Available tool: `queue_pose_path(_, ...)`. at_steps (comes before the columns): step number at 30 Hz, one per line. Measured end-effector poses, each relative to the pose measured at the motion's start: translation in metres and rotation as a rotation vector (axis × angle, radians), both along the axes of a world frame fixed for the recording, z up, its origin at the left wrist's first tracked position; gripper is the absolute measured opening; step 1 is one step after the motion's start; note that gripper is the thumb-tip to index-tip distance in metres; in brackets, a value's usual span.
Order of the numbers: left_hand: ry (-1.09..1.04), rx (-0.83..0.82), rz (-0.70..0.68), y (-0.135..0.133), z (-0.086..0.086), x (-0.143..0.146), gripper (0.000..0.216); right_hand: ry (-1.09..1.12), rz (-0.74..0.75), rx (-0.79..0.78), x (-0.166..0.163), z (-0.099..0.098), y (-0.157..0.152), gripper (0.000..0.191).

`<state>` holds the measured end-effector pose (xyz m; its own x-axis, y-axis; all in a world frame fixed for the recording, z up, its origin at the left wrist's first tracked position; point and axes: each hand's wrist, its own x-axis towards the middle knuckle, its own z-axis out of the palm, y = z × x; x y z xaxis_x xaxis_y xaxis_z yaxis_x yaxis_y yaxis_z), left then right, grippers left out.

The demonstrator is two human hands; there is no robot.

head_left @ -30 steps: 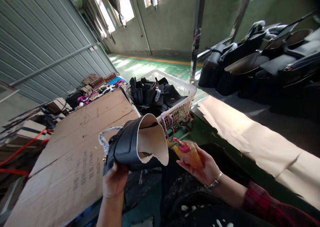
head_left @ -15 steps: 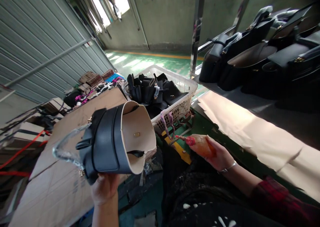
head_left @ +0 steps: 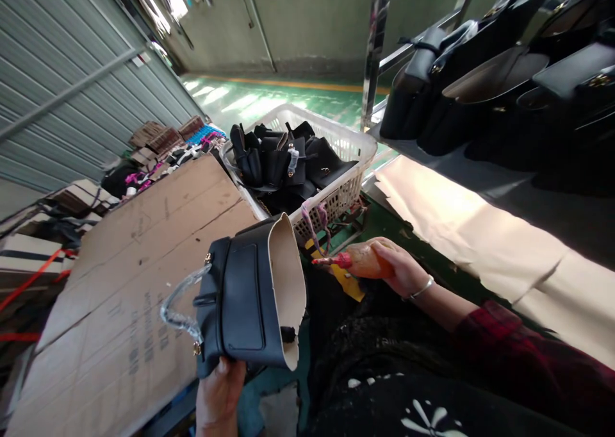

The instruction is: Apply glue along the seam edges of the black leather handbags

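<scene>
The left hand (head_left: pixel 218 395) grips the bottom of a black bag (head_left: pixel 247 302), fingers closed on it. The right hand (head_left: pixel 401 270) is wrapped around an orange bottle (head_left: pixel 358 262).

Red plaid sleeve (head_left: pixel 500 334), silver bracelet (head_left: pixel 421 289) (1, right wrist).

bag (head_left: pixel 245 305): matt black leather-like, beige lining | handle (head_left: pixel 180 302): clear plastic wrap | basket (head_left: pixel 353 152): white plastic lattice | cardboard (head_left: pixel 134 277): matt brown
</scene>
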<state>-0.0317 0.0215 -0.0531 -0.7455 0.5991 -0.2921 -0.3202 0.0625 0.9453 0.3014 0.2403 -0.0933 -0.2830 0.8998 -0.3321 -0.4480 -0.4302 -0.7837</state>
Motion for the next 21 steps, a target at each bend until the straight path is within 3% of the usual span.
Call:
queue_pose_path(6,0.040,0.028,-0.160,0.005,0.009,0.012,0.071,-0.113,-0.020,-0.033,-0.015,0.000,0.021,0.042)
queue_pose_path(21,-0.021,-0.032,-0.105,0.012,0.018,0.021,0.071,-0.230,0.036,-0.003,-0.017,-0.017,0.022,0.048)
